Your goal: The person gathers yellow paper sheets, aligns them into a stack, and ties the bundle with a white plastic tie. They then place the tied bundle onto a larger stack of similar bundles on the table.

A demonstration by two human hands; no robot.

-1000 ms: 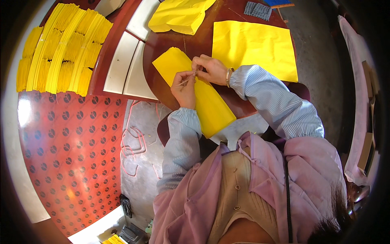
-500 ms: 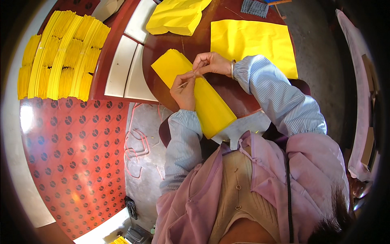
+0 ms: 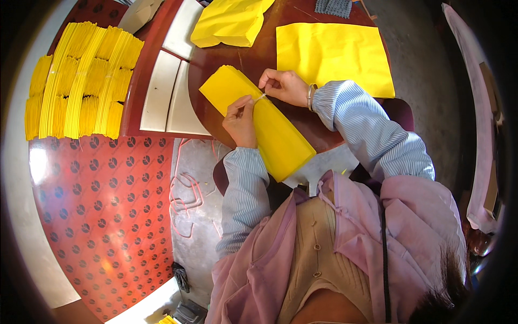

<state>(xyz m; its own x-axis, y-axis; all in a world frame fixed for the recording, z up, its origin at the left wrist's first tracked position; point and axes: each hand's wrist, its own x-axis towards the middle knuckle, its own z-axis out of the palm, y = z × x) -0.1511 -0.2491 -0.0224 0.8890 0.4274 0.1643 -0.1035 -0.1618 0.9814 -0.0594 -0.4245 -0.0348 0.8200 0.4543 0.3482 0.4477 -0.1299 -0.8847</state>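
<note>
A long yellow bundle (image 3: 281,141), which looks like folded paper or cloth, lies slantwise on the dark red table in front of me. Across its upper middle runs a thin pale string (image 3: 260,98). My left hand (image 3: 240,120) rests at the bundle's left edge, thumb and forefinger pinching one end of the string. On the other side my right hand (image 3: 287,86) pinches the other end, its remaining fingers curled. The short stretch of string between the two pinches is pulled tight over the bundle. Whether it goes round underneath is hidden.
A flat yellow sheet (image 3: 337,59) lies beyond my right hand, and a puffed yellow piece (image 3: 229,21) at the far edge. Small grey pieces (image 3: 333,7) sit behind. Stacked yellow bundles (image 3: 81,81) stand at left, above a red patterned board (image 3: 102,216). Pink cord (image 3: 186,194) lies on the floor.
My hands have drawn slightly apart, the right one moving a little right, and the pale string now shows stretched between them. The bundle has hardly moved.
</note>
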